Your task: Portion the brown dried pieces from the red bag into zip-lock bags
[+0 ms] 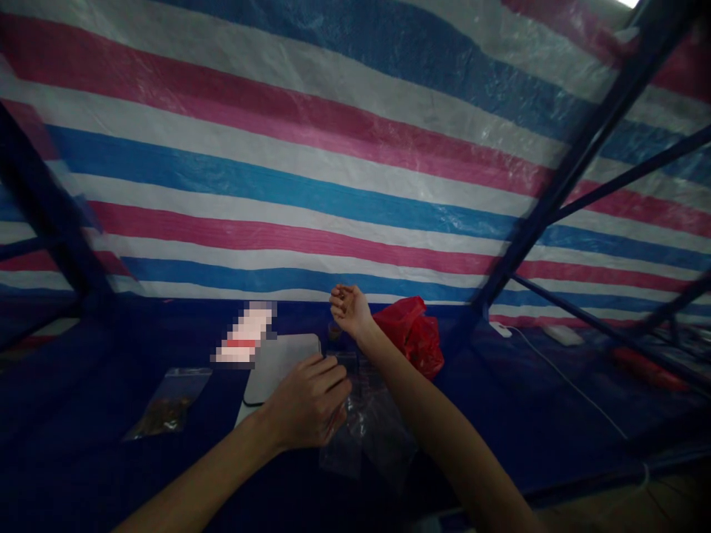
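My left hand point(306, 403) rests with curled fingers at the top of a clear plastic bag point(366, 433), over a dark blue surface point(100, 459). It also lies by the front edge of a flat grey rounded pad point(283, 366). My right hand point(349, 311) is raised further back, palm up, with its fingers curled. A small dark speck shows among those fingers, too small to name. The nearest things to it are a small dark cup point(334, 332) and a crumpled red plastic bag point(412, 337).
A small zip bag with brown contents point(167, 406) lies at the left, and a pixelated patch point(244, 334) hides something behind the pad. A white cable point(572, 385) runs to a white power block point(563, 334). Blue metal poles point(578, 155) frame a striped tarpaulin wall point(278, 185).
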`<state>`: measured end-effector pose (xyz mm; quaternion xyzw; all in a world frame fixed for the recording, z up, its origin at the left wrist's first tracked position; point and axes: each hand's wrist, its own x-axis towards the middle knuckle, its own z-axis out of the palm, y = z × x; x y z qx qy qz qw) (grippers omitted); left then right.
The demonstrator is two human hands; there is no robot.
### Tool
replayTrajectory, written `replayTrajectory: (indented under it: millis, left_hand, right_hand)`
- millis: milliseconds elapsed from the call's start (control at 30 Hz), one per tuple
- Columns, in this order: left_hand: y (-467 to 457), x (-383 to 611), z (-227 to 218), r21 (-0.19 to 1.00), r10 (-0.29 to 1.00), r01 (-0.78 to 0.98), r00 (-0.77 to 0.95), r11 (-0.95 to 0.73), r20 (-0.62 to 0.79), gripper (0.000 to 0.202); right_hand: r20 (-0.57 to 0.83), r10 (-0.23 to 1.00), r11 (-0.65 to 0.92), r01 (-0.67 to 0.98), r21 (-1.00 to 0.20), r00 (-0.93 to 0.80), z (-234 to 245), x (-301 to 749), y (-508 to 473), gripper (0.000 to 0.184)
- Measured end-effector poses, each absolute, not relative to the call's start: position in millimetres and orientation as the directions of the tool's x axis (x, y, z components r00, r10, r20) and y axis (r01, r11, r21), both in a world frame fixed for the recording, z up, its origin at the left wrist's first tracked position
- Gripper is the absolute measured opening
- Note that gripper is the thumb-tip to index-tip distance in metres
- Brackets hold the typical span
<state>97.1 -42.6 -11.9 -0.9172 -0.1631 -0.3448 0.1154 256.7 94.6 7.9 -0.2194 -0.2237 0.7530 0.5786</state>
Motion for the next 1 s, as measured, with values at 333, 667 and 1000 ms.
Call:
replayTrajectory:
  millis: [333,667,1000]
  left_hand:
    - [-42.8,98.2,-15.4,-0.08,0.21,0.356,0.702,-0.931,0.68,0.013]
    - [-41.0,94.4,-18.3,-0.045,0.235,0.358,0.697,-0.933,0.678,0.013]
    - [-39.5,95.5,-13.8,-0.035,0.237,0.347,0.709,-0.937,0.664,0.011]
  right_hand:
    - [0.029,0.961,-0.165,-0.653,-0.739,-0.276,3.1,260.2,111.2,0.019]
    - [0.13,0.943,-0.056,-0.532,-0.845,-0.305,-8.9,266.0,115.0,0.028]
    - [0.218,0.875,-0.018,-0.478,-0.878,-0.433,-12.1,270.8,113.7,0.036]
